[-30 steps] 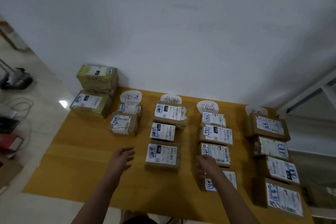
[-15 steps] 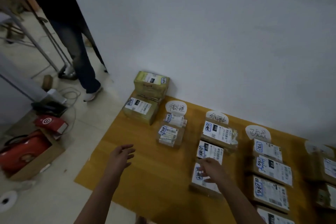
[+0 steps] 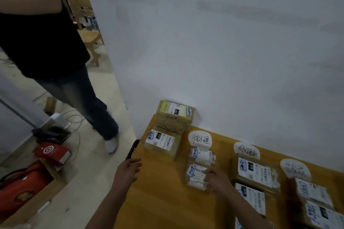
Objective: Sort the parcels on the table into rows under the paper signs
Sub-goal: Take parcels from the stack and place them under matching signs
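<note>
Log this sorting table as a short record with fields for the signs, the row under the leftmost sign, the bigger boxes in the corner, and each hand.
signs in view: three by the wall: leftmost sign, middle sign, right sign
row under leftmost sign: far parcel, near parcel
far left corner of table: back box, front box
left hand: open, fingers spread, at the table's left edge, holding nothing
right hand: at the near parcel's right edge; grip unclear
</note>
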